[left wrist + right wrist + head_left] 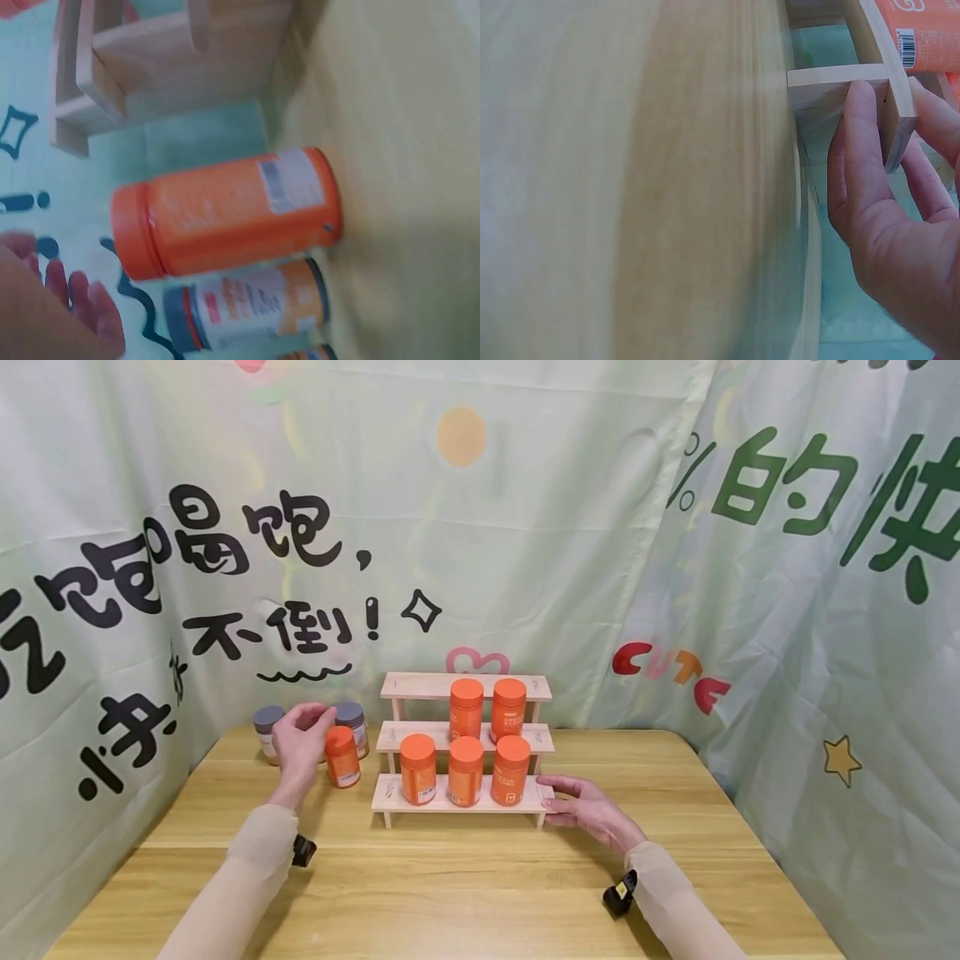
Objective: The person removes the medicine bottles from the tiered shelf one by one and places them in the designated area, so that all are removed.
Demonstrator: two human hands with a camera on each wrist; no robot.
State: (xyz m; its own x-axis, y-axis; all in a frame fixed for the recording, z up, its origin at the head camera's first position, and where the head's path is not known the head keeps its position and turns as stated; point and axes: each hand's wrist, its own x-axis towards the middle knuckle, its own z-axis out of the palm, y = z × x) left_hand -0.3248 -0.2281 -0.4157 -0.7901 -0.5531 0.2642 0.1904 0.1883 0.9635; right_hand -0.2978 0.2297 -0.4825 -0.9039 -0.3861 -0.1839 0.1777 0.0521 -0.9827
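Note:
My left hand (298,739) is over the left of the table, beside an upright orange jar (342,764) with an orange lid. In the left wrist view its loosely bent fingers (82,300) stand apart from that jar, with nothing visible between them. Grey-lidded jars (351,718) stand behind and beside this hand, which partly hides them. My right hand (588,810) holds the right end of a three-step wooden display rack (388,789). In the right wrist view, the thumb is on the board's far side and a fingertip touches the end leg (840,76).
Three orange jars (465,777) stand on the rack's lowest step, and two more (508,710) on the middle step. The top step (420,683) bears no jar. Printed cloth (525,568) hangs behind and at both sides of the wooden table (465,893).

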